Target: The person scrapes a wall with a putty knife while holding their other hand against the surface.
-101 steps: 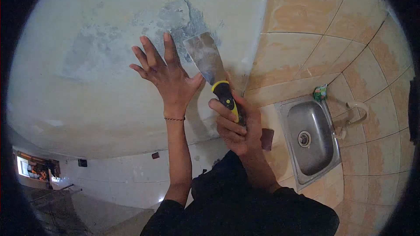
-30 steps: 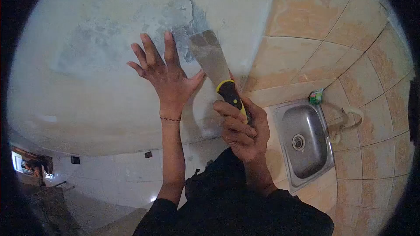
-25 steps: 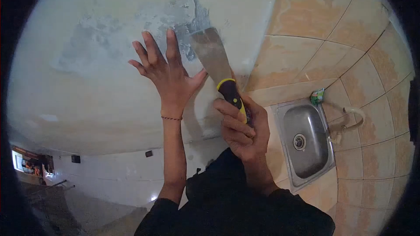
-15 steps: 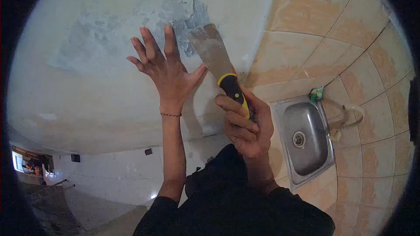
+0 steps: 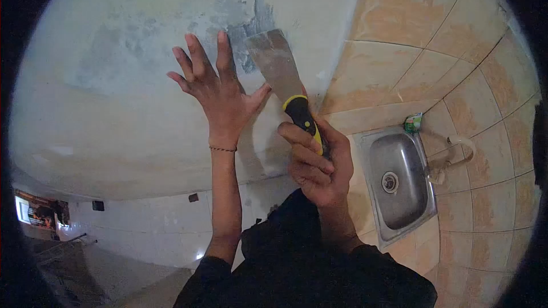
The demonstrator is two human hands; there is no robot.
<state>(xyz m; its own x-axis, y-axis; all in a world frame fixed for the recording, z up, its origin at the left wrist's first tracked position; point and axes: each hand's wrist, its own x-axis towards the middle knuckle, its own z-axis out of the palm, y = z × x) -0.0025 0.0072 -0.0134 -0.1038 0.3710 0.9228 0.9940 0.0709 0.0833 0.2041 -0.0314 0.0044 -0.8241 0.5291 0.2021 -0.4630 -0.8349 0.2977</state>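
Note:
My right hand (image 5: 321,162) is closed around the black and yellow handle of a putty knife (image 5: 276,63). Its wide metal blade points up and slightly left, with the tip over the lower right part of a grey, peeling patch (image 5: 251,14) on the pale wall (image 5: 137,114). To the left of the blade, my left hand (image 5: 220,94) lies against the wall with fingers spread, its fingertips over the patch's lower edge and its thumb reaching toward the blade. A thin braided band (image 5: 222,149) circles the left wrist.
Down to the right, a steel sink (image 5: 399,162) is set in a tiled counter, with a pale faucet (image 5: 465,151) beside it. A small green packet (image 5: 412,122) rests at the sink's back corner. Beige tiles (image 5: 399,68) cover the right wall.
The putty knife and my right hand have shifted very slightly left. My left hand has moved a touch up and right, still spread on the wall.

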